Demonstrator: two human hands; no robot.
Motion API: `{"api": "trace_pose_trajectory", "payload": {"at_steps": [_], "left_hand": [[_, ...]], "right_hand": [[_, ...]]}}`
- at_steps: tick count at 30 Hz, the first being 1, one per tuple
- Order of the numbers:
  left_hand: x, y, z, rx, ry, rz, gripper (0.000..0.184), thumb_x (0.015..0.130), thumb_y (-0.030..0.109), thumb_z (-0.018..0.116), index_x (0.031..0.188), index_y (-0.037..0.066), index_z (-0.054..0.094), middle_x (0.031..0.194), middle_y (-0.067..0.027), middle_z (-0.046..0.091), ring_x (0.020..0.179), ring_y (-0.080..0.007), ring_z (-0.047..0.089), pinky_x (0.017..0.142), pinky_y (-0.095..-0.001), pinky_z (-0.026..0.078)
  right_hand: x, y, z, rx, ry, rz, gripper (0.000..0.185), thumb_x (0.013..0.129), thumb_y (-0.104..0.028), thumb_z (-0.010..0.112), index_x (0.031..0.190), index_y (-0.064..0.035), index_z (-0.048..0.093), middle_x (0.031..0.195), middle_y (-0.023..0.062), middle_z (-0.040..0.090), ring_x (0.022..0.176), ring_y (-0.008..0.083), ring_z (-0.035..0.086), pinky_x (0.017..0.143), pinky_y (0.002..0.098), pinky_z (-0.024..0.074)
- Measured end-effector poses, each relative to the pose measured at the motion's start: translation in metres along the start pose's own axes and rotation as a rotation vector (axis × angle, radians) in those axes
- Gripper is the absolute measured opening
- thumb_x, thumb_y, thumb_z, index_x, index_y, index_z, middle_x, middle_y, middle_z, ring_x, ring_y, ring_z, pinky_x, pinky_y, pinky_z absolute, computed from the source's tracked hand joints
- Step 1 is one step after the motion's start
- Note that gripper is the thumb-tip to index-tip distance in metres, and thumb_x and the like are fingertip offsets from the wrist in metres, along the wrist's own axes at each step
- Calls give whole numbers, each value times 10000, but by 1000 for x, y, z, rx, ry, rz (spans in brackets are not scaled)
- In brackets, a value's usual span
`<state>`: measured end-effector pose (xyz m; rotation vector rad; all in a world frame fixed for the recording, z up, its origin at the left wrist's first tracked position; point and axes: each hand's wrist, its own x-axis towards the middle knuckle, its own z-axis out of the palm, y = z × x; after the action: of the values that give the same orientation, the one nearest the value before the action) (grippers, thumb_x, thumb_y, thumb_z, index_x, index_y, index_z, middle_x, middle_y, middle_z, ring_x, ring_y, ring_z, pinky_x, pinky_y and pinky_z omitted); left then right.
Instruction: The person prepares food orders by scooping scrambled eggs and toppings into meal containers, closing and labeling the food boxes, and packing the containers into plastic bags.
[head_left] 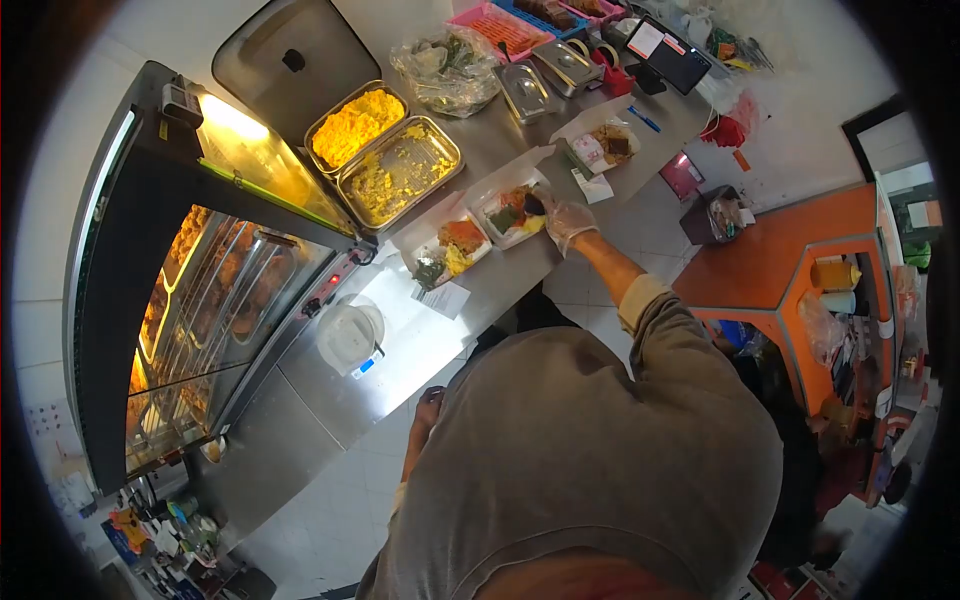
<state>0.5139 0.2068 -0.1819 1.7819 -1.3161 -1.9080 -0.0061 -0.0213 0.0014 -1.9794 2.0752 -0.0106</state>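
Note:
My right hand (570,225), in a clear glove, reaches over the open white food box (515,222) and pinches a small dark item (534,204) at its edge. Rice, greens and something yellow lie in that box. Touching it on the left is a second open box (444,252) with orange-topped rice, dark greens and yellow food. A third open box (604,148) stands farther back to the right. Low beside my body, off the counter's front edge, is my left hand (428,405), its fingers curled; what they hold, if anything, is hidden.
Two metal trays of yellow food, one full (358,127) and one partly emptied (400,171), stand behind the boxes. A lit glass food warmer (215,310) is at left. White lids (347,337) lie on the counter. A tablet (670,57) stands at the back right.

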Motion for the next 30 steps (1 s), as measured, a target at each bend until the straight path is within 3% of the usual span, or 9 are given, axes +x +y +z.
{"api": "trace_pose_trajectory", "payload": {"at_steps": [4,6,9,13,16,20,23,27,30], "left_hand": [[-6,14,9,-102,61,-34,413,872,381,609,1152,78,590,1022,-161,649,848,-221,639,613,-314,475],[-22,52,12,0,129,-48,431,868,399,611,1151,75,588,1009,-147,654,840,-219,640,582,-310,460],[-31,99,21,-93,158,-149,443,873,386,605,1154,45,575,974,-142,662,839,-211,635,616,-303,477],[-29,159,40,-74,218,-56,446,888,369,597,1153,11,567,1010,-153,650,867,-221,625,755,-324,502],[-27,209,58,-75,250,87,412,908,328,589,1154,-2,570,1046,-147,642,933,-202,610,804,-329,496],[-18,288,78,-174,209,333,384,937,264,562,1238,25,548,1118,-96,627,998,-169,585,887,-324,467],[-20,360,76,-295,86,473,400,946,250,552,1284,40,522,1150,-80,604,998,-142,569,896,-307,456],[2,389,61,-600,133,553,463,931,211,519,1349,28,442,1020,-49,603,853,-135,550,725,-276,442],[25,360,41,-952,167,606,502,902,219,495,1355,19,413,1095,-66,592,918,-157,551,763,-297,423]], "right_hand": [[20,20,9,469,27,219,357,882,-153,447,1239,-153,456,830,161,629,710,293,616,649,439,493],[39,43,13,283,291,-437,280,838,-159,508,1117,-129,514,861,157,625,665,283,596,582,408,475],[119,18,-5,340,351,-801,290,800,-147,527,1085,-93,542,849,143,620,628,260,575,548,369,465],[236,-53,-40,626,151,-810,385,765,-118,504,1141,-45,540,795,119,613,600,223,555,549,321,463],[248,-131,-104,166,-296,-422,508,749,-214,525,1228,-45,546,924,184,669,768,301,638,658,375,501],[280,-165,-56,-238,-479,-348,435,739,-364,600,1076,-99,673,1146,168,629,1047,297,616,836,405,504],[280,-173,4,422,-262,-171,459,848,-334,591,1241,-100,553,1061,201,631,1028,330,595,875,415,477],[108,-218,-16,96,822,-616,319,891,-94,550,1210,-87,538,946,135,600,887,249,584,807,356,482],[53,-254,-31,897,188,-241,251,874,-106,591,1114,-41,555,1009,96,586,922,195,552,852,323,449]]}}
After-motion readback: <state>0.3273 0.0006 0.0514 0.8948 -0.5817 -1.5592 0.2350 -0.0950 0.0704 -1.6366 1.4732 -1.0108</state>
